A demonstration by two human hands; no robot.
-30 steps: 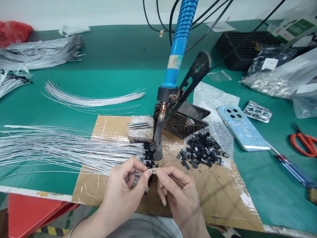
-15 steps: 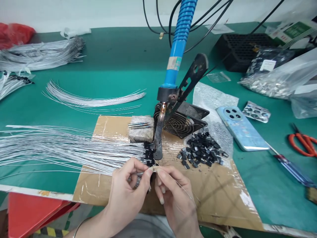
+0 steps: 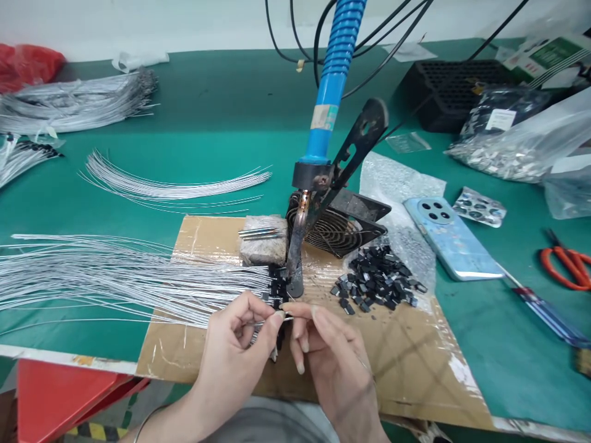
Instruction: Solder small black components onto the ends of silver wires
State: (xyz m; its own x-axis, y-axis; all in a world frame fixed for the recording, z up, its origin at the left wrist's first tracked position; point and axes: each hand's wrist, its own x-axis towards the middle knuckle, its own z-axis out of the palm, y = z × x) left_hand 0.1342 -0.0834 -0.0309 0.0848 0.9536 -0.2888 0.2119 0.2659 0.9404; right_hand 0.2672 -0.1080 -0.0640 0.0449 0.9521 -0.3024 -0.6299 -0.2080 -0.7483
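Note:
My left hand (image 3: 240, 351) is closed in a pinch, thumb against index finger, on a thin wire whose short end (image 3: 289, 318) sticks out to the right. Facing it, my right hand (image 3: 330, 351) has its index finger stretched to that end, its thumb standing apart and the other fingers loosely bent. Whether the index fingertip touches the wire is hard to tell. Just behind both hands, many grey-white wires (image 3: 198, 283) lie in a bundle, their right ends at a row of small black connectors (image 3: 278, 283). The soldering iron's metal tip (image 3: 298, 246) hangs above these.
A blue-sleeved iron handle (image 3: 330, 92) slants down from above. Behind the tip are a black fan (image 3: 337, 231) and a grey block (image 3: 263, 249). Black connector pieces (image 3: 378, 280) lie piled on the cardboard (image 3: 415, 369). A phone (image 3: 452, 237), screwdriver (image 3: 549, 314) and red-handled scissors (image 3: 567, 267) are at right.
My right thumb has lifted off and the hand has opened, drawing slightly right. The short wire end between the hands now shows. My left hand keeps its pinch in nearly the same place.

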